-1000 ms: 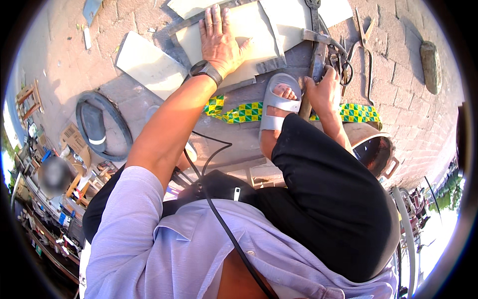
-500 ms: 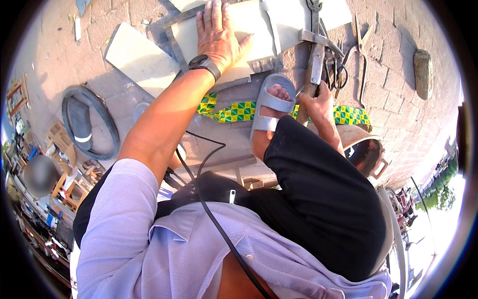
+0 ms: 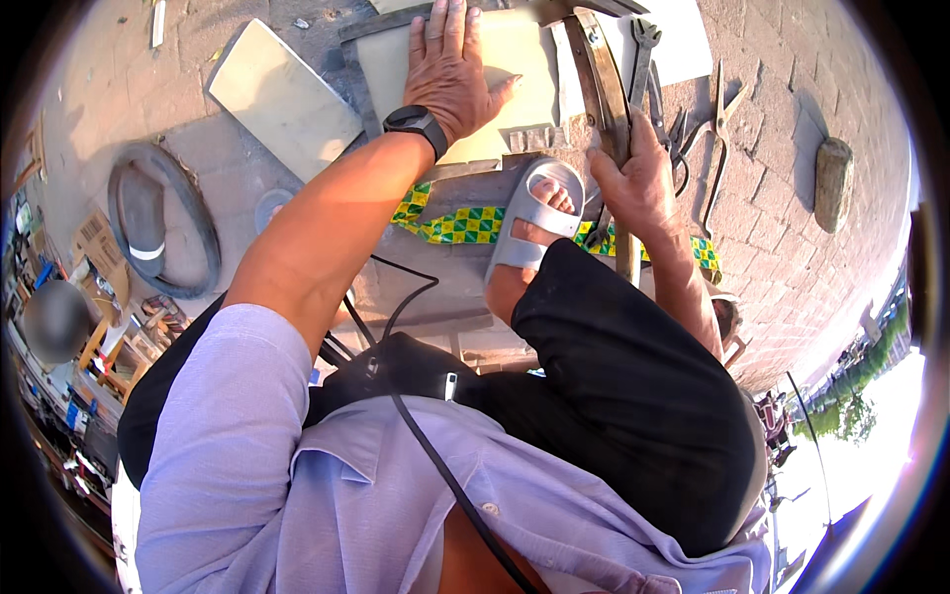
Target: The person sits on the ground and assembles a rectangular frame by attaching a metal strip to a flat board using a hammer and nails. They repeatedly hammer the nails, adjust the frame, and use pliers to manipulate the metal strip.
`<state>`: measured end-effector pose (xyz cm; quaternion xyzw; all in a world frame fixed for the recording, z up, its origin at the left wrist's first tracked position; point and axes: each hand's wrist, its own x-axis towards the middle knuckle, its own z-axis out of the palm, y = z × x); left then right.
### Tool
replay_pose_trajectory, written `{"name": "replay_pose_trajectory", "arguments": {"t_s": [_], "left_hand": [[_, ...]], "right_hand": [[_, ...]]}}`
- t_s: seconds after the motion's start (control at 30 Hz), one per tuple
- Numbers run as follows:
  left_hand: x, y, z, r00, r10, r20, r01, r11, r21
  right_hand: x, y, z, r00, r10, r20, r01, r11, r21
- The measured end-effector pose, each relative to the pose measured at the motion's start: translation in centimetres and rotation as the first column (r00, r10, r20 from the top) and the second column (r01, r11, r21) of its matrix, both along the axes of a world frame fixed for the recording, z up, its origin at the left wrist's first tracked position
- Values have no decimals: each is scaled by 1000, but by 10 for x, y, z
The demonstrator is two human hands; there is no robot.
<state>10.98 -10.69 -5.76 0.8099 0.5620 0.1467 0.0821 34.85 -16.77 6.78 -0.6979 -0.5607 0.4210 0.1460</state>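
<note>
My left hand point(image 3: 450, 74) lies flat, fingers stretched, on a pale yellowish sheet point(image 3: 520, 64) edged by dark metal strips point(image 3: 381, 24). A black watch is on that wrist. In my right hand point(image 3: 638, 183) is a hammer point(image 3: 616, 104), gripped around its long wooden handle. Its head, at the top edge of the view, is blurred and partly cut off. Just beyond that hand lie an adjustable wrench point(image 3: 645, 38) and large shears point(image 3: 717, 127). A short ridged metal piece point(image 3: 537, 138) sits at the sheet's near edge.
Another pale board point(image 3: 285, 107) lies to the left on the brick paving. Further left is a black rubber ring point(image 3: 203, 233). A green-yellow checkered strip point(image 3: 463, 226) runs beneath my sandalled foot point(image 3: 539, 220). A rough block point(image 3: 833, 183) stands at right; a cable point(image 3: 435, 455) hangs before me.
My right hand has moved up, bringing the hammer with it; the head has left the wrench area and is now at the top edge. My left hand stays flat on the sheet.
</note>
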Motion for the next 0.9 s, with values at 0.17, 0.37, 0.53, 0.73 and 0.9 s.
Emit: {"name": "replay_pose_trajectory", "arguments": {"t_s": [0.17,0.37,0.53,0.73,0.9], "left_hand": [[-5,-2,0,1000,0,14,1,1000,-18],[0,-2,1,1000,21,9,-21,999,-50],[-1,1,-3,999,18,28,-17,1000,-25],[-2,-3,-5,999,19,32,-19,1000,-13],[1,0,1,999,21,40,-19,999,-47]], "right_hand": [[-21,35,-3,994,98,49,-101,992,70],[-16,37,-37,952,211,220,-211,977,-23],[-21,34,-28,971,164,175,-181,979,89],[-22,29,-31,972,181,153,-187,982,24],[-18,23,-47,940,222,260,-237,971,30]]}}
